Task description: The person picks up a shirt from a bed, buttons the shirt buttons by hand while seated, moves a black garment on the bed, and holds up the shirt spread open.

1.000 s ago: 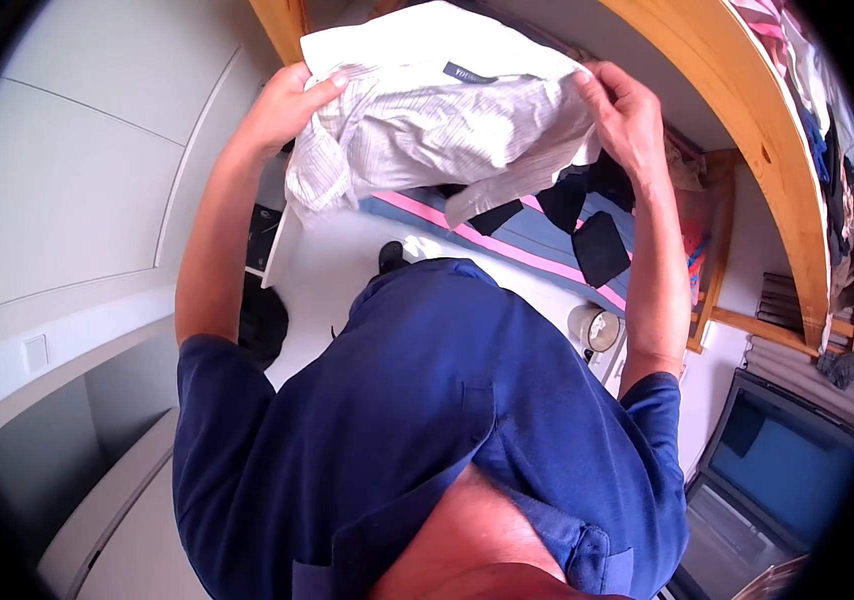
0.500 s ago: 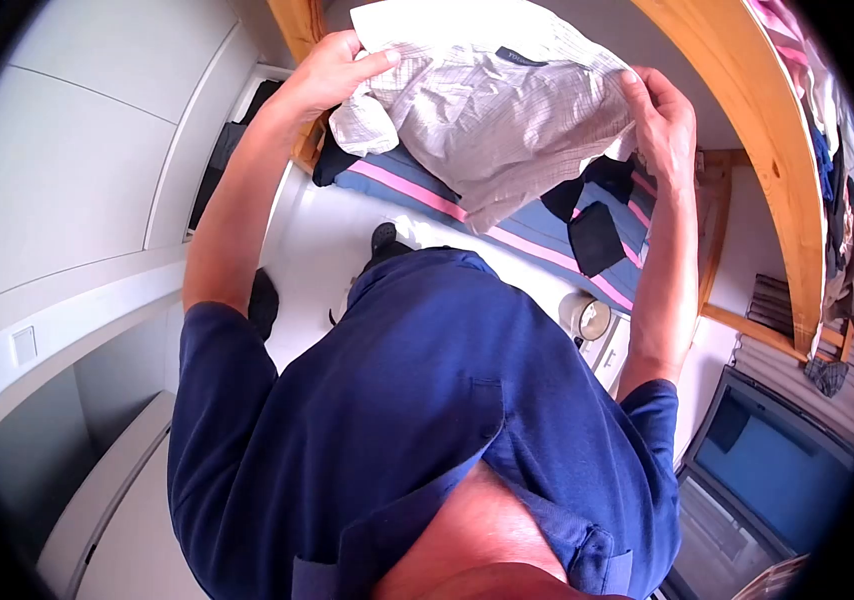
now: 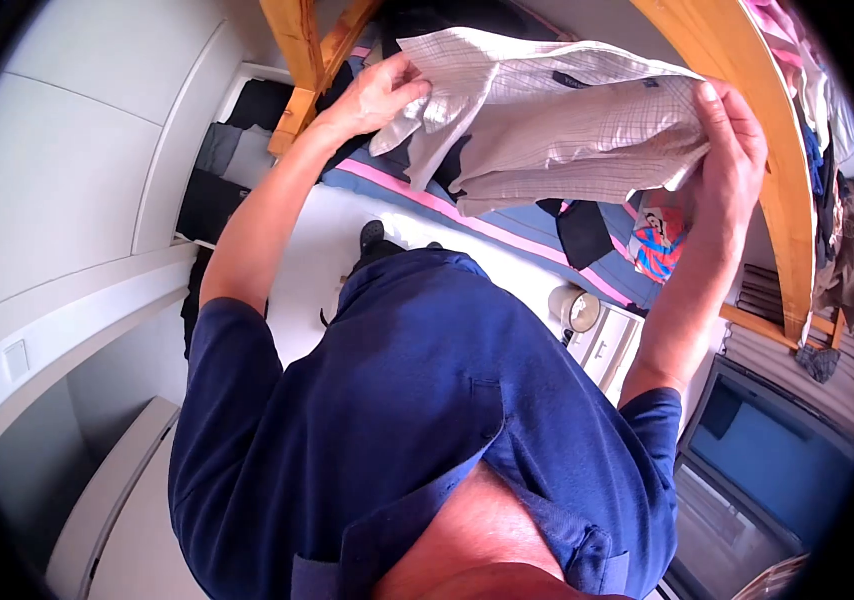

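Note:
A pale checked shirt [image 3: 587,130] with a dark neck label hangs stretched between my two hands, above the bed. My left hand [image 3: 379,97] pinches its left edge, thumb against fingers. At the other end my right hand [image 3: 732,130] is closed on the cloth, thumb on top. The shirt's lower part drapes in loose folds. Beneath it lies the bed [image 3: 507,225] with a blue and pink striped cover. On the cover are a dark folded garment [image 3: 584,235] and a red and blue printed item [image 3: 659,243], close to my right forearm.
Wooden posts [image 3: 294,40] and a curved wooden beam [image 3: 717,60] frame the bed. Left stands a shelf with folded dark clothes [image 3: 215,195]. Clothes [image 3: 832,150] hang at far right. A bin [image 3: 575,308] stands on the floor by a white drawer unit [image 3: 609,345].
Both hands have moved right and apart, pulling the shirt wider. My right hand is a little lower. The red and blue item on the bed has come into view.

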Available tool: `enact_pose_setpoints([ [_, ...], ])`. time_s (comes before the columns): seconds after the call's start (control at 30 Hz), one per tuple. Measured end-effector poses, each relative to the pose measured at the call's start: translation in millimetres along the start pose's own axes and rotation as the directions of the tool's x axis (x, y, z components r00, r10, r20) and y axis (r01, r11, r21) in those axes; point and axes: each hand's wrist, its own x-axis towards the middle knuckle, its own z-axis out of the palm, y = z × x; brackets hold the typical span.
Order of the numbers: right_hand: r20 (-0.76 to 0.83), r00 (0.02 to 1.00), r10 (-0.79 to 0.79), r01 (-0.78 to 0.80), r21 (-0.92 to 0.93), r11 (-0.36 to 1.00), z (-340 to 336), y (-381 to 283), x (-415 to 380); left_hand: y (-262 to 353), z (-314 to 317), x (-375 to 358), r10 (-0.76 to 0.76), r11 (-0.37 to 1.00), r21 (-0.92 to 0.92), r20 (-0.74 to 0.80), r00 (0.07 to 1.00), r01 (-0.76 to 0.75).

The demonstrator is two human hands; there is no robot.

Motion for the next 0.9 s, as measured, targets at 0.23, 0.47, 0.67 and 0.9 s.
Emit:
enact_pose_setpoints([
  [0.23,-0.133,0.991,0.027,-0.017,0.08,0.997,-6.9,-38.8,5.1,-20.5,47.3,0.0,0.148,0.984,-0.081,-0.103,0.984,-0.156],
  [0.47,-0.217,0.976,0.024,-0.019,0.027,0.999,-24.2,-39.2,11.3,-20.3,69.2,-14.4,0.061,0.998,0.027,-0.201,0.978,-0.057],
  [0.67,-0.213,0.97,0.118,-0.121,-0.002,0.993,-47.6,-22.9,20.0,-13.4,42.2,-38.4,0.188,0.981,0.063,-0.049,0.981,-0.185],
  [0.9,-0.184,0.967,0.175,-0.161,0.089,0.983,-46.6,6.9,16.2,-4.1,24.5,-46.9,0.237,0.945,0.224,0.024,0.971,-0.236],
])
